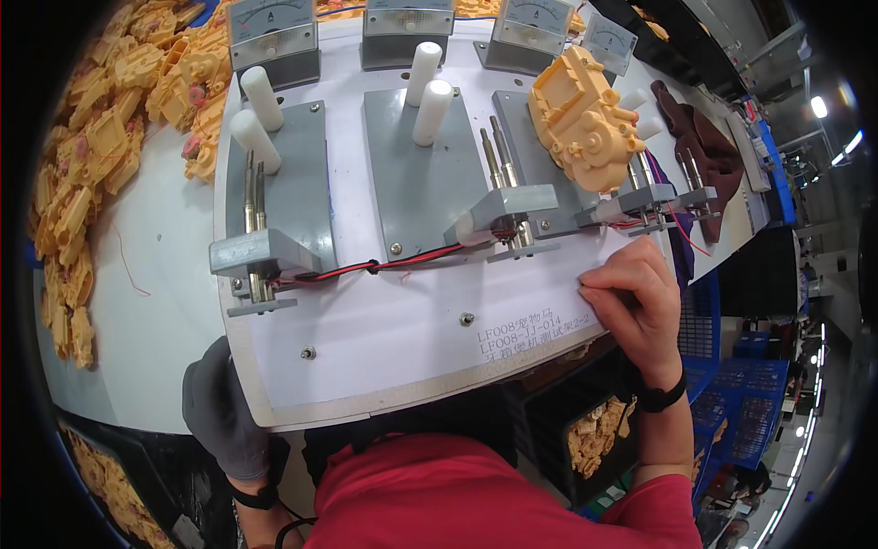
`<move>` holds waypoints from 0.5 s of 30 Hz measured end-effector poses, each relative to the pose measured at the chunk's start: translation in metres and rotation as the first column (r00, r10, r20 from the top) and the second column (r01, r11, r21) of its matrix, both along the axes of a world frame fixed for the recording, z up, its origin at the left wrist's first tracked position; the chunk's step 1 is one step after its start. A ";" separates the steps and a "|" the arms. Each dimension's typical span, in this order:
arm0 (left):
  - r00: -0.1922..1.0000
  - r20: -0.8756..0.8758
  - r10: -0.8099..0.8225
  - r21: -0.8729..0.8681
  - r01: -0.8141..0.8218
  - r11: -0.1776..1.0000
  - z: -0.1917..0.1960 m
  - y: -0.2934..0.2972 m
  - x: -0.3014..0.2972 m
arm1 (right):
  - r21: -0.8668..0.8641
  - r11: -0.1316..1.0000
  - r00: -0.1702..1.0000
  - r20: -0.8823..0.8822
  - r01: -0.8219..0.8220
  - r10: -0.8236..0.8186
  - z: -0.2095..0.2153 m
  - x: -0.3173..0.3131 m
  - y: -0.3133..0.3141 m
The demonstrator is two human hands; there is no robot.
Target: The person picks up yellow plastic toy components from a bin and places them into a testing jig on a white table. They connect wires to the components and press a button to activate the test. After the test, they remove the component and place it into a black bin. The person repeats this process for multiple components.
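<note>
My right hand (637,306) rests at the right front of the white-topped board (393,366). Its thumb and forefinger are pressed together; whatever may be between them is too small to make out. My left hand (219,412), in a grey glove, is beside the board's left front edge, its fingers mostly hidden. Beyond my right hand, a yellow-orange plastic gearbox housing (590,119) sits on the right-hand grey test plate (562,197). The middle grey plate (412,201) and left grey plate (306,201) each carry two white pegs and have metal probe pins at their front.
Panel meters (407,20) line the board's back. Red and black wires (375,266) run between the probe holders. A heap of gearbox housings (101,156) covers the far left table. Dark cloth (709,151) and blue crates (741,393) are at right; a black bin (558,439) stands below.
</note>
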State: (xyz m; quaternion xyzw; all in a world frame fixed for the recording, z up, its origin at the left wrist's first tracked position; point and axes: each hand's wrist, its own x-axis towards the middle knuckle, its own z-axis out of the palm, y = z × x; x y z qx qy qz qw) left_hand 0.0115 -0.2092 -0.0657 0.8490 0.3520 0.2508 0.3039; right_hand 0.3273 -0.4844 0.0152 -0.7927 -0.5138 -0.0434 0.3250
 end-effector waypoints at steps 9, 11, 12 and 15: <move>1.000 0.016 -0.009 0.024 0.008 1.000 0.000 -0.001 0.001 | -0.016 1.000 1.000 0.000 0.005 -0.005 0.002 0.000 0.000; 1.000 0.018 -0.007 0.022 0.007 1.000 0.000 -0.001 0.001 | -0.025 1.000 1.000 0.002 0.006 -0.006 0.003 0.001 0.000; 1.000 0.017 -0.009 0.018 0.009 1.000 0.000 -0.001 0.001 | -0.027 1.000 1.000 0.001 0.008 -0.008 0.003 0.001 0.000; 0.996 0.085 -0.026 0.113 0.017 0.994 0.007 -0.004 0.012 | -0.029 1.000 1.000 -0.001 0.011 -0.011 0.004 0.001 0.001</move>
